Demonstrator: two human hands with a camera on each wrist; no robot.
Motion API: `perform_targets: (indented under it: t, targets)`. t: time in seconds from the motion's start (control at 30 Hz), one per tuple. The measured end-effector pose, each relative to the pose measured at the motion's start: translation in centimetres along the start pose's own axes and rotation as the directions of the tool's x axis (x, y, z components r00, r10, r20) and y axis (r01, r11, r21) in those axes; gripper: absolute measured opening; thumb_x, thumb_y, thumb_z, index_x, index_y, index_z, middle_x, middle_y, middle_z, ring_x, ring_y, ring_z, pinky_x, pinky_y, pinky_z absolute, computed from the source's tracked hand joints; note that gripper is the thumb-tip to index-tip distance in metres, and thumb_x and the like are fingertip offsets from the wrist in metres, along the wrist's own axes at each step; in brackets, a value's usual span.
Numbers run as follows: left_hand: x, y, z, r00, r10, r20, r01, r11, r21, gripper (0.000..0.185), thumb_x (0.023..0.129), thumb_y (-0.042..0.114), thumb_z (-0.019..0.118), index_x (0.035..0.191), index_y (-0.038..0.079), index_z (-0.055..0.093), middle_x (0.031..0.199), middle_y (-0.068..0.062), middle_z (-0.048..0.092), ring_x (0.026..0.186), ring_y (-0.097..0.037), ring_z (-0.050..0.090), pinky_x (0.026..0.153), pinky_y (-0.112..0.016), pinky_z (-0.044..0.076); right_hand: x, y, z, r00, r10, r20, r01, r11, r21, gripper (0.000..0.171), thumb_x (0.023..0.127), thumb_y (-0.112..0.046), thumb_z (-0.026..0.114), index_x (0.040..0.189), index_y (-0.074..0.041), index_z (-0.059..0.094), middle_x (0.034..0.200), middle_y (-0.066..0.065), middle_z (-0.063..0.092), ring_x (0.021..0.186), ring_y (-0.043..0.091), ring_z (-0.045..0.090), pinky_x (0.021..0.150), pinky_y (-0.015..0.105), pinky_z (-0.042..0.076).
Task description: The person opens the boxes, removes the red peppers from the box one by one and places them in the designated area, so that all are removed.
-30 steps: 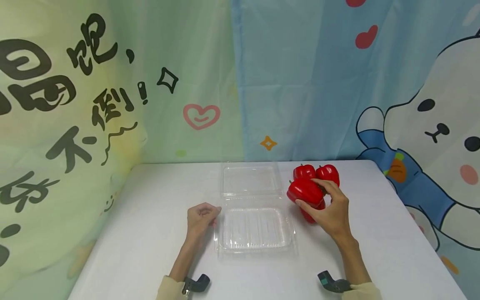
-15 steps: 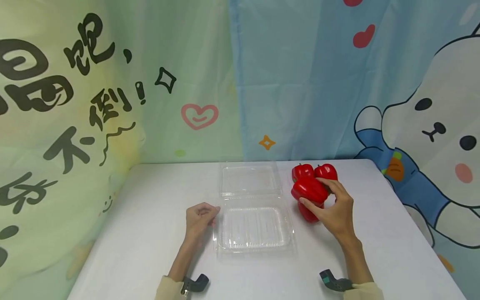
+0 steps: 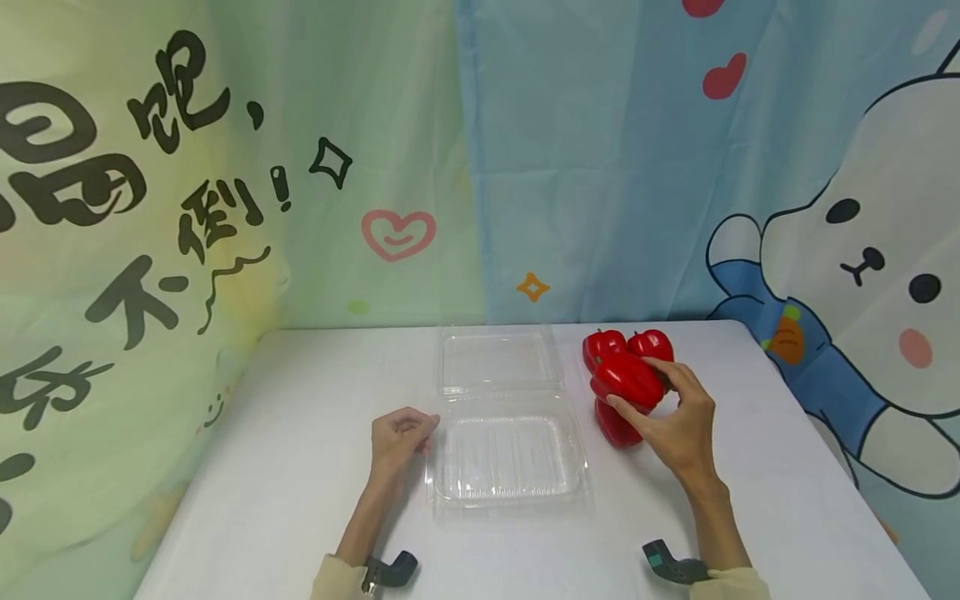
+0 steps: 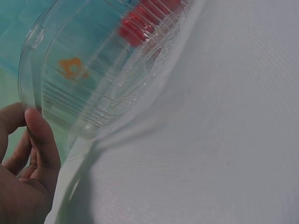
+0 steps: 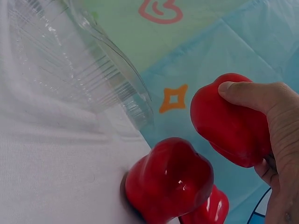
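My right hand [image 3: 675, 425] has its fingers and thumb curled round a red pepper [image 3: 626, 377], lifted clear of the table [image 3: 300, 467]; in the right wrist view the thumb tip presses on its top and the fruit hangs in the air. Just under my grip lies a second pepper [image 3: 613, 423] on the cloth, and just beyond it two more peppers [image 3: 630, 343] sit side by side, close against the one I hold; whether they touch it I cannot tell.

To the left of that grip is the clear tray [image 3: 510, 458], lying open with its lid [image 3: 498, 360] folded back flat on the far side. My left hand [image 3: 399, 437] rests on the table at the tray's left edge, fingers loosely curled. In the left wrist view the thumb lies against the tray's rim, but I cannot tell whether it pinches it or only touches.
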State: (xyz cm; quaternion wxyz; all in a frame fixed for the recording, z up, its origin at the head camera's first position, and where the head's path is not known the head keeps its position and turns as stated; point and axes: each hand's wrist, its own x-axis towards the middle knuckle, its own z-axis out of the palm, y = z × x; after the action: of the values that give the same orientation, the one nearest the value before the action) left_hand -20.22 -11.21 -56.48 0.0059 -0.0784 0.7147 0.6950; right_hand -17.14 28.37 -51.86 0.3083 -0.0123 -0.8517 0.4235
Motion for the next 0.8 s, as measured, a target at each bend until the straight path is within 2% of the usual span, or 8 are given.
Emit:
perform_targets:
  t: [0.33, 0.67, 0.8]
  targets:
    - [0.0, 0.0, 0.0, 1.000, 0.007, 0.006, -0.007, 1.000, -0.005, 0.012, 0.092, 0.005, 0.082, 0.087, -0.004, 0.074, 0.064, -0.007, 0.070, 0.053, -0.009, 0.059, 0.053, -0.020, 0.052, -0.1, 0.2, -0.3, 1.000, 0.000, -0.006, 0.000, 1.000, -0.021, 0.078, 0.073, -0.010, 0.100, 0.144, -0.009, 0.067, 0.138, 0.015, 0.071, 0.117, 0.003, 0.058, 0.095, -0.001, 0.043]
    - [0.1, -0.3, -0.2, 0.999, 0.038, 0.021, -0.038, 0.999, 0.007, 0.013, 0.093, 0.004, 0.080, 0.089, -0.006, 0.073, 0.062, -0.004, 0.068, 0.051, -0.009, 0.058, 0.051, -0.019, 0.050, -0.1, 1.0, -1.6, 0.999, 0.003, -0.052, -0.006, 0.998, -0.056, 0.076, 0.074, -0.009, 0.099, 0.143, -0.005, 0.067, 0.136, 0.018, 0.072, 0.111, -0.012, 0.054, 0.094, -0.001, 0.042]
    - [0.0, -0.3, -0.2, 1.000, 0.019, 0.016, -0.019, 1.000, 0.006, 0.012, 0.092, 0.005, 0.081, 0.088, -0.004, 0.074, 0.064, -0.008, 0.070, 0.052, -0.009, 0.059, 0.053, -0.020, 0.051, -0.2, 1.3, -1.9, 0.998, 0.012, -0.061, -0.016, 0.998, -0.064, 0.076, 0.075, -0.011, 0.099, 0.143, -0.007, 0.068, 0.137, 0.017, 0.072, 0.111, -0.013, 0.054, 0.094, -0.001, 0.042]
